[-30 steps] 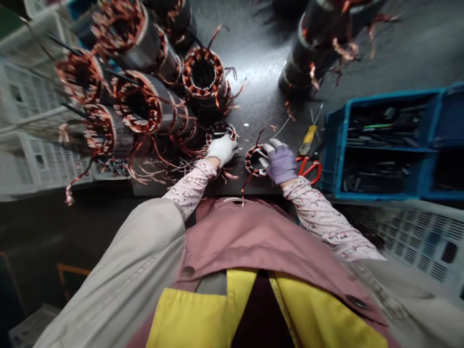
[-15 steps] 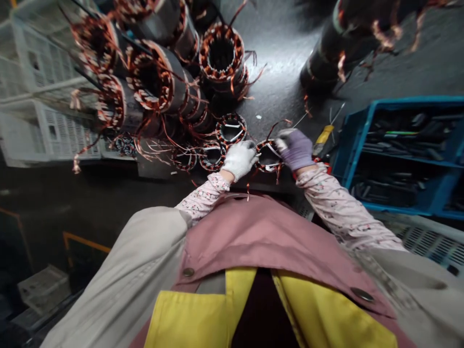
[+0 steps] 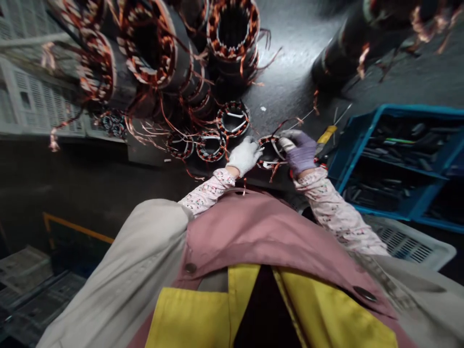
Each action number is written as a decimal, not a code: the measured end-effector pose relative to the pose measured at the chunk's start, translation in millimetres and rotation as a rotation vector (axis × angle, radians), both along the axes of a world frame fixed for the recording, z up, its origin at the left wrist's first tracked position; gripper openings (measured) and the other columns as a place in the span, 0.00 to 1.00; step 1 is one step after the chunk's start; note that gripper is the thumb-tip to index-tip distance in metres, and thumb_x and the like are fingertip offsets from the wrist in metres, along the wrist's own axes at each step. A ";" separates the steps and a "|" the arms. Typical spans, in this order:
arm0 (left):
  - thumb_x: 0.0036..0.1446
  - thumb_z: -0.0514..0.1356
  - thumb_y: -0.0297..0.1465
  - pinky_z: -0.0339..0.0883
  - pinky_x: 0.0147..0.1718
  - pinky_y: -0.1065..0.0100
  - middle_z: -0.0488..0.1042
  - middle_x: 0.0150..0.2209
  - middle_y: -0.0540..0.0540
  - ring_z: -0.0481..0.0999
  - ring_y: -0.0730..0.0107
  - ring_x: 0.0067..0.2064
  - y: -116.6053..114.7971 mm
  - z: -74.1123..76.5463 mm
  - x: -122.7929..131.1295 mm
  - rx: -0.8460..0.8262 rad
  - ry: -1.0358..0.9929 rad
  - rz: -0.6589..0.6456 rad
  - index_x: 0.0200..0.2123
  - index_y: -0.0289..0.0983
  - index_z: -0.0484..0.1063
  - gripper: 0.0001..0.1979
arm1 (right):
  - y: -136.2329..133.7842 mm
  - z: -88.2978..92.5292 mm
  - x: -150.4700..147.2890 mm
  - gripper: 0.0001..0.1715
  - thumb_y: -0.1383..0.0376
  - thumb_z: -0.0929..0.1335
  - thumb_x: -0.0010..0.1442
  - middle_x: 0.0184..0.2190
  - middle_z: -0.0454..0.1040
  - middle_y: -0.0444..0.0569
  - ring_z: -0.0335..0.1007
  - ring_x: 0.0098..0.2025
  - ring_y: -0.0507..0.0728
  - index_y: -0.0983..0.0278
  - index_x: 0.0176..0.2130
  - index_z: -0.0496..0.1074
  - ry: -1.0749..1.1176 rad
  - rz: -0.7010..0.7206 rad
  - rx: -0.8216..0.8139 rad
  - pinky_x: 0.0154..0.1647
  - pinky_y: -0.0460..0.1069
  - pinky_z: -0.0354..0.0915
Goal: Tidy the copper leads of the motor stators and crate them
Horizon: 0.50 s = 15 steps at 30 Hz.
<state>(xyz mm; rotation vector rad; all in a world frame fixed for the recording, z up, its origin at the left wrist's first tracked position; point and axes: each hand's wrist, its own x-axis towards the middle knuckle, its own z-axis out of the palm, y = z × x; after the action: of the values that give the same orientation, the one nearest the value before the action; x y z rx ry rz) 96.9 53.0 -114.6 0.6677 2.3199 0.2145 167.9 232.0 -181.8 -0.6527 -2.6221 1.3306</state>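
A small copper-wound ring [image 3: 266, 165] lies on the dark bench between my hands. My left hand [image 3: 244, 156], in a white glove, closes its fingers at the ring's left edge. On the right edge, my right hand [image 3: 299, 150], in a purple and white glove, pinches the ring beside a white strip. To the left of my left hand lie more small wound rings, one [image 3: 233, 119] behind it and another [image 3: 210, 146] beside it. A yellow-handled tool [image 3: 326, 135] rests just beyond my right hand.
Large copper-wound cylinders [image 3: 232, 31] stand and lie at the back left, with loose wires hanging out. More dark cylinders [image 3: 337, 60] are at the back right. A blue divided crate [image 3: 409, 162] of dark strips stands at the right, a white basket [image 3: 416, 244] below it.
The camera view has shifted, so the cylinders look nearer and farther up. Both hands stay at the same ring, and my right fingers have moved slightly along its right edge.
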 end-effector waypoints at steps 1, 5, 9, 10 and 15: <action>0.71 0.51 0.36 0.71 0.50 0.67 0.63 0.68 0.38 0.75 0.60 0.58 1.4 2.9 -1.4 0.013 0.032 -0.021 0.63 0.37 0.70 0.21 | 2.6 4.9 8.3 0.12 0.62 0.65 0.62 0.43 0.79 0.54 0.75 0.47 0.61 0.61 0.41 0.77 0.040 -0.012 0.032 0.55 0.59 0.71; 0.70 0.51 0.31 0.69 0.52 0.62 0.62 0.69 0.36 0.71 0.55 0.62 26.4 14.3 -16.8 -0.001 0.151 -0.314 0.69 0.40 0.61 0.26 | -1.5 24.5 40.1 0.17 0.59 0.66 0.63 0.53 0.77 0.57 0.72 0.57 0.65 0.62 0.48 0.78 -0.045 0.184 0.232 0.62 0.62 0.67; 0.68 0.47 0.24 0.68 0.53 0.53 0.76 0.54 0.30 0.76 0.47 0.56 67.5 16.4 -35.9 -0.150 0.073 -0.609 0.56 0.31 0.76 0.22 | -22.3 29.9 54.1 0.35 0.58 0.72 0.59 0.68 0.63 0.64 0.63 0.64 0.72 0.67 0.62 0.72 -0.293 0.452 0.360 0.64 0.65 0.62; 0.67 0.49 0.23 0.67 0.53 0.52 0.78 0.50 0.30 0.77 0.46 0.55 74.8 15.6 -39.1 -0.190 0.053 -0.613 0.53 0.29 0.78 0.20 | -26.8 28.9 54.7 0.39 0.57 0.73 0.59 0.70 0.59 0.65 0.61 0.65 0.73 0.68 0.65 0.69 -0.317 0.485 0.384 0.65 0.65 0.61; 0.60 0.63 0.31 0.71 0.46 0.64 0.80 0.37 0.44 0.79 0.60 0.45 67.8 14.9 -38.3 -0.080 -0.243 -0.463 0.43 0.34 0.82 0.11 | -37.0 17.7 49.2 0.40 0.55 0.72 0.60 0.71 0.59 0.61 0.58 0.65 0.72 0.68 0.66 0.67 -0.347 0.489 0.356 0.64 0.62 0.59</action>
<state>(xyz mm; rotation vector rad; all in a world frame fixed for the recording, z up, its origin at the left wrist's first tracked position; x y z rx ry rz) 58.6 120.8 -99.7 1.0517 1.8750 -0.0120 217.1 194.9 -164.2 -0.2053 -3.3409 0.8442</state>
